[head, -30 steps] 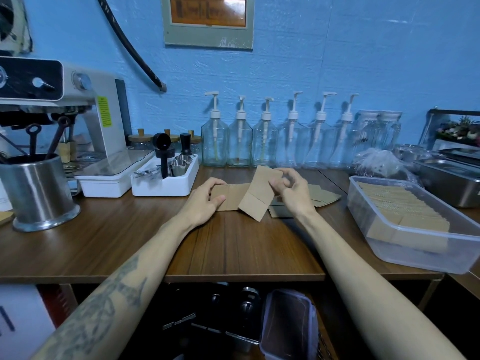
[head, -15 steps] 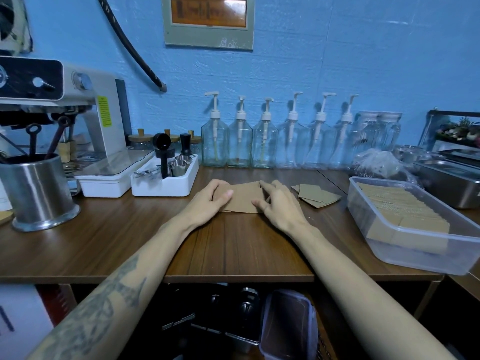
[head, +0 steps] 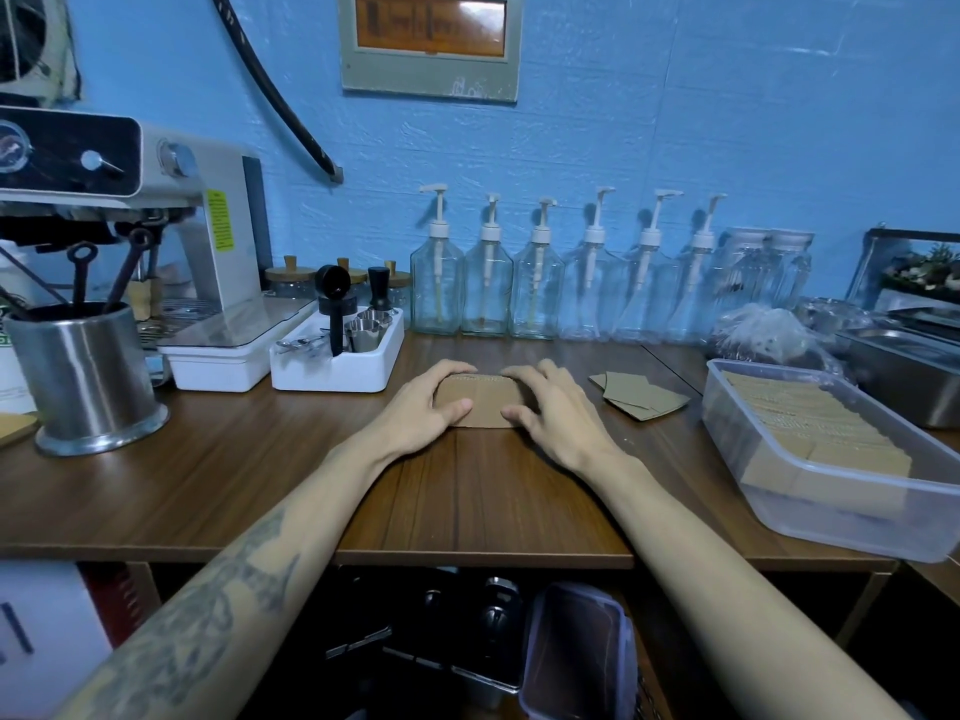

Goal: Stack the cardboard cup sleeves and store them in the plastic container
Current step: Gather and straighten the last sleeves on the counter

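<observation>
Both hands are on a small stack of sleeves [head: 480, 402] lying flat on the table [head: 483, 501], just right of the white tray [head: 337, 363]. The left hand [head: 415, 410] cups the stack's left end, fingers curled over the far edge and thumb on top near the front, so it's grasping the stack. The right hand [head: 558, 413] does the same on the right end, fingers curved over the far corner and thumb tip at the front edge. Looks like they're squeezing it between them, though I can't tell how many sleeves are in there. Right of the stack, a few loose sleeves [head: 641, 394] sit fanned out on the table, apart from both hands. Further right is the clear container [head: 852, 517], with a row of sleeves [head: 810, 423] packed inside on edge. Behind the stack, pump bottles [head: 540, 283] line the blue wall. Left of the tray there's an espresso machine [head: 156, 210] and a steel canister [head: 83, 376] with tools in it.
</observation>
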### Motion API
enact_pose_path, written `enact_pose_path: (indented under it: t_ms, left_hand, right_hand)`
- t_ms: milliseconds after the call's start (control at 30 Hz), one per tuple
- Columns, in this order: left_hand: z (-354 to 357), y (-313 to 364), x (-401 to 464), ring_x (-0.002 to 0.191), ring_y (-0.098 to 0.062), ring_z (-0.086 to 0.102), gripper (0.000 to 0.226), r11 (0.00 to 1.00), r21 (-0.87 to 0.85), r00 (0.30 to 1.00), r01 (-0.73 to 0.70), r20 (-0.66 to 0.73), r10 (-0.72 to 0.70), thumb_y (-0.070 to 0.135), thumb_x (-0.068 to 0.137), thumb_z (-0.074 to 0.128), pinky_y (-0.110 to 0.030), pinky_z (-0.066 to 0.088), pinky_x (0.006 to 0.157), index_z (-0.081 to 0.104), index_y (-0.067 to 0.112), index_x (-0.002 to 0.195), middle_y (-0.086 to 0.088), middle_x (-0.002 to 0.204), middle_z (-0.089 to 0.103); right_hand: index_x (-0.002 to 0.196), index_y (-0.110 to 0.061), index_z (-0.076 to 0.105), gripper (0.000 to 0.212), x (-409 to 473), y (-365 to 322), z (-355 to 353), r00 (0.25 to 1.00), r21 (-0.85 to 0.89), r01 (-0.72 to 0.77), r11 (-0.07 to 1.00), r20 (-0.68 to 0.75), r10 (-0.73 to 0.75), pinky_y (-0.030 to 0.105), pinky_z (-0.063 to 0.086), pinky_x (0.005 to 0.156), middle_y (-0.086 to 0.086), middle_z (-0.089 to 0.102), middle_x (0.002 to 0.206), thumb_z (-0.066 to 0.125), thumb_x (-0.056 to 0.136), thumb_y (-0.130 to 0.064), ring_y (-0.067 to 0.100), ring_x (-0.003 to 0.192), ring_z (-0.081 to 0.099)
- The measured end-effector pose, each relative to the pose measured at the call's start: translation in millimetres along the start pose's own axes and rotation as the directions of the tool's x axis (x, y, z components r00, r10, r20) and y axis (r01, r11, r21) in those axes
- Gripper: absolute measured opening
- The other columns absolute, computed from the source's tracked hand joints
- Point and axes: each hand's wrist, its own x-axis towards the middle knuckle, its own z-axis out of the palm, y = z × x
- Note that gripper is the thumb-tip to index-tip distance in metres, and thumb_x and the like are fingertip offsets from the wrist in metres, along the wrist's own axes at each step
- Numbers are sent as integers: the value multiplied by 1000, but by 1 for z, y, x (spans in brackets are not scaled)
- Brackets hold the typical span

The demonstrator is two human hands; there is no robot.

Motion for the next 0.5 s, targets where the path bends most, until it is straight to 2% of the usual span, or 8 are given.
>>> enact_pose_path:
  t_ms: [67,167,333,433,500]
  left_hand:
    - [1,0,0,99,-12,60,27,1000,13,1000,-8,-17,8,22,93,64,-30,47,81,57,38,113,12,109,63]
    - [0,0,0,93,-13,59,22,999,42,999,-19,-47,21,20,91,65,-32,48,80,57,35,106,11,101,63]
    - [-4,1,-4,95,-17,60,22,998,58,995,-19,-96,25,23,89,66,-36,49,84,56,38,103,8,102,64]
    - [-7,3,-10,95,-14,58,23,999,33,989,-20,-145,25,17,91,66,-31,46,82,57,30,107,9,101,62]
    - [-8,5,-15,91,-9,57,22,999,40,988,-16,-151,22,16,92,65,-28,43,78,57,27,108,10,99,61]
  right_hand:
    - [127,-32,49,38,1,-1,2,999,80,-17,997,36,14,42,45,93,-1,59,118,63,92,-32,23,109,53]
    - [122,-33,48,34,2,-1,3,998,104,-38,994,48,33,43,47,91,0,63,119,64,92,-32,25,109,56]
    - [140,-27,47,50,-4,-2,-3,998,86,-58,995,24,56,40,40,99,1,59,130,62,93,-40,23,117,49]
    - [136,-22,55,48,-10,3,-11,993,51,-102,993,-51,105,39,41,97,-1,62,120,57,95,-47,20,111,51]
    - [130,-21,61,41,-14,8,-14,988,-4,-128,992,-81,128,39,40,97,-2,62,114,53,97,-44,20,109,51]
